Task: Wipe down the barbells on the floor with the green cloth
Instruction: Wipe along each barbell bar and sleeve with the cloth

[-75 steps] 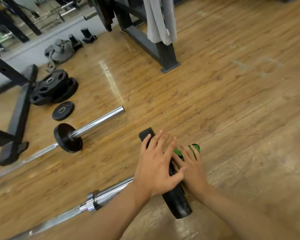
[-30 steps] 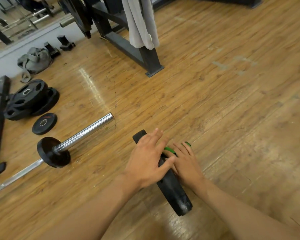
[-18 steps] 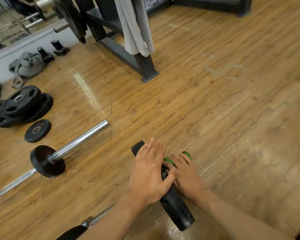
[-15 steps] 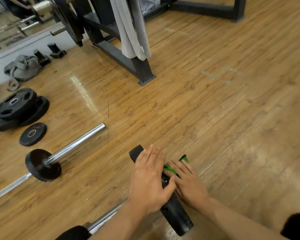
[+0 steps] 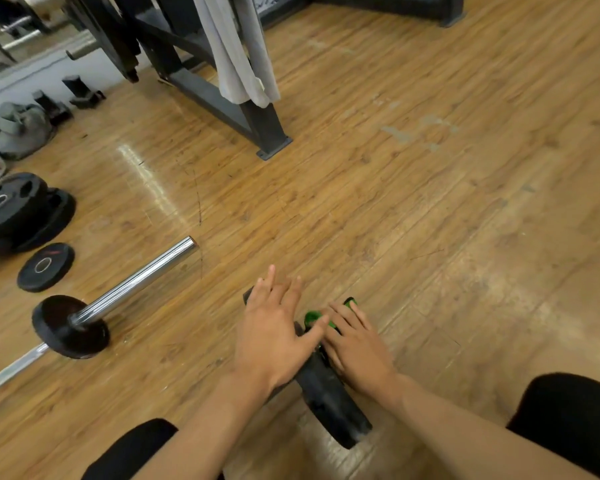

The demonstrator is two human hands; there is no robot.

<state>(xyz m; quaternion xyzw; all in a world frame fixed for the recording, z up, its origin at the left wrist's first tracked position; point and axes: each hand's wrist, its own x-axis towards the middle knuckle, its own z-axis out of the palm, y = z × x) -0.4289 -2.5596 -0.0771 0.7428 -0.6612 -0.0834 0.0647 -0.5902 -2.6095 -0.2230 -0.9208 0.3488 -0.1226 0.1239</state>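
Observation:
A black weight plate [image 5: 333,407] stands on edge on the wooden floor right in front of me; the bar it sits on is hidden behind my left arm. My left hand [image 5: 274,334] rests flat on the plate's top rim, fingers straight and spread. My right hand [image 5: 357,348] presses the green cloth [image 5: 313,317] against the plate's right face with straight fingers; only small bits of cloth show past the fingertips. A second barbell [image 5: 136,278] with a chrome sleeve and a small black plate [image 5: 70,325] lies to the left.
A stack of black plates [image 5: 14,213] and one small loose plate [image 5: 45,266] lie at the far left. A dark rack base [image 5: 222,98] with a grey towel [image 5: 236,53] hanging on it stands behind. A grey bag [image 5: 14,129] lies by the wall. My knees [image 5: 568,420] flank the plate.
Both hands have stayed on the upright plate while my view shifted. My right hand has rubbed the cloth slightly along the plate's face, and my left fingers have spread.

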